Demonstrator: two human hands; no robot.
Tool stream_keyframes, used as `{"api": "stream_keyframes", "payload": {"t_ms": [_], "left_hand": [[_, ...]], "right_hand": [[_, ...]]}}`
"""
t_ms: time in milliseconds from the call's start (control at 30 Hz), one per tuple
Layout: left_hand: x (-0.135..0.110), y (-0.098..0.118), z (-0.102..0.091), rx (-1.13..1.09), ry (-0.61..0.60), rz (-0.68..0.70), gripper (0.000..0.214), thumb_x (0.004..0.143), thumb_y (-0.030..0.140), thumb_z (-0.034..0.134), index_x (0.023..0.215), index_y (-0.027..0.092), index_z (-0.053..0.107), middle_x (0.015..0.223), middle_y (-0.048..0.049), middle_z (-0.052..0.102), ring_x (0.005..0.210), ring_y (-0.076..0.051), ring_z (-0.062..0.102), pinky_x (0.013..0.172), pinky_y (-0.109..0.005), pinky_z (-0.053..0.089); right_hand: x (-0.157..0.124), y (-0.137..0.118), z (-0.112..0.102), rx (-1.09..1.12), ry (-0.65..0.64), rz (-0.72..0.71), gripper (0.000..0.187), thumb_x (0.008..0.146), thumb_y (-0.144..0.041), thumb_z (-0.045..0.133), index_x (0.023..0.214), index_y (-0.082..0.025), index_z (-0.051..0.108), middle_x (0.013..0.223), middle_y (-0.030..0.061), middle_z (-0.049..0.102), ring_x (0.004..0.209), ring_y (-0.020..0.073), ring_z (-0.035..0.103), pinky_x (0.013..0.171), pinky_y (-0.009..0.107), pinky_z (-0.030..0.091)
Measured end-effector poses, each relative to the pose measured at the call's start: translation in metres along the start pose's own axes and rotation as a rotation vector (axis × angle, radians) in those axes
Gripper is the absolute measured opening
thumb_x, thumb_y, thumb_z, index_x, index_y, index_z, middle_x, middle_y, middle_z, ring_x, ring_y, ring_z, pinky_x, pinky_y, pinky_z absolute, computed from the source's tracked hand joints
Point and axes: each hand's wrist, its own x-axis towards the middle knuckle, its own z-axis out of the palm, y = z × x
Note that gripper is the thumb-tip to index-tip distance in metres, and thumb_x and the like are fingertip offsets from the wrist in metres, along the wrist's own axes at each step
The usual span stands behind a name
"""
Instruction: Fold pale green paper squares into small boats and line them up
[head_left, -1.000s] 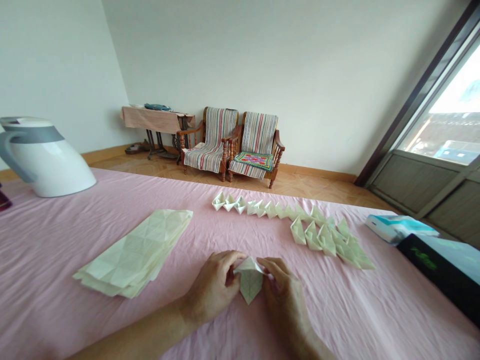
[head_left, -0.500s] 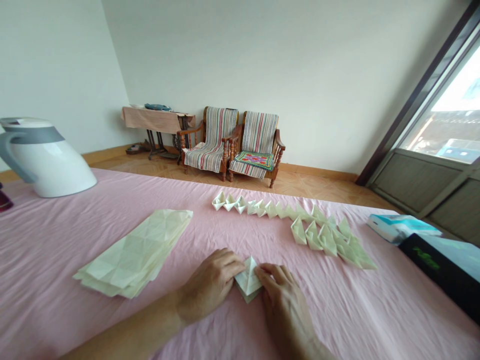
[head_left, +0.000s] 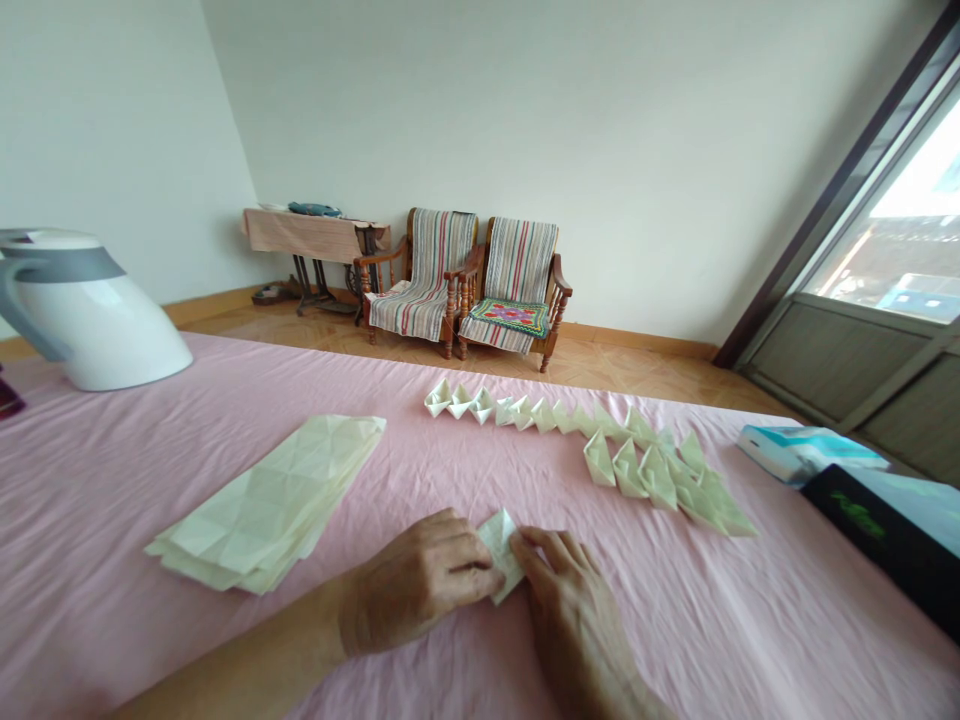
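Note:
A small folded paper square (head_left: 501, 545), pale and creased, lies on the pink cloth between my two hands, one corner pointing away from me. My left hand (head_left: 427, 565) has its fingers closed on the paper's left side, thumb and forefinger at the near edge. Along the right edge, the fingertips of my right hand (head_left: 562, 575) grip the same paper. To the left lies a stack of creased paper sheets (head_left: 270, 500). Beyond my right hand stand folded paper boats (head_left: 645, 475) in a short row, with a longer row of them (head_left: 540, 413) behind.
A white and grey jug (head_left: 112, 320) stands at the left on the pink tablecloth (head_left: 360, 660). At the right lie a tissue pack (head_left: 810, 448) and a black box (head_left: 877, 535). Two wooden armchairs (head_left: 442, 280) and a cloth-covered sewing table (head_left: 307, 235) are past the table.
My left hand has shifted toward me, its fingers now over the paper's lower left side. The lower layer that stuck out at the near corner no longer shows separately.

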Motion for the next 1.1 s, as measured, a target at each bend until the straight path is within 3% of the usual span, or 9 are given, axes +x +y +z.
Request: {"api": "stream_keyframes", "payload": {"t_ms": [133, 333, 900, 1100], "left_hand": [[0.001, 0.000, 0.003, 0.034, -0.039, -0.006, 0.020, 0.100, 0.017, 0.047, 0.096, 0.017, 0.066, 0.089, -0.0046, 0.069, 0.084, -0.017, 0.059, 0.076, -0.032, 0.040], [0.000, 0.000, 0.008, 0.075, -0.027, -0.019, 0.023, 0.100, 0.018, 0.047, 0.089, 0.017, 0.067, 0.084, -0.0047, 0.068, 0.083, -0.017, 0.059, 0.076, -0.031, 0.041], [0.002, 0.001, 0.012, 0.067, -0.092, -0.076, 0.023, 0.099, 0.017, 0.047, 0.082, 0.016, 0.063, 0.081, -0.0036, 0.064, 0.078, -0.017, 0.056, 0.074, -0.030, 0.039], [0.001, 0.001, 0.004, -0.001, -0.113, -0.037, 0.014, 0.091, 0.011, 0.050, 0.091, 0.015, 0.063, 0.093, -0.0070, 0.065, 0.085, -0.020, 0.057, 0.078, -0.033, 0.040]], "right_hand": [[-0.002, -0.003, -0.001, 0.086, 0.029, -0.003, 0.037, 0.083, -0.002, 0.044, 0.110, -0.023, 0.059, 0.110, 0.0065, 0.063, 0.093, 0.0226, 0.056, 0.076, 0.035, 0.042], [-0.001, -0.015, -0.008, 0.186, 0.123, -0.019, 0.029, 0.080, 0.002, 0.044, 0.088, -0.022, 0.060, 0.094, 0.0014, 0.067, 0.082, 0.0182, 0.057, 0.074, 0.031, 0.038], [0.003, -0.018, -0.016, 0.260, -0.031, -0.064, 0.023, 0.081, -0.002, 0.058, 0.090, -0.023, 0.062, 0.096, -0.0013, 0.069, 0.084, 0.0177, 0.058, 0.078, 0.033, 0.036], [0.003, -0.017, -0.017, 0.254, -0.017, -0.071, 0.032, 0.075, 0.002, 0.050, 0.087, -0.024, 0.065, 0.097, -0.0020, 0.069, 0.084, 0.0174, 0.058, 0.078, 0.033, 0.038]]}}
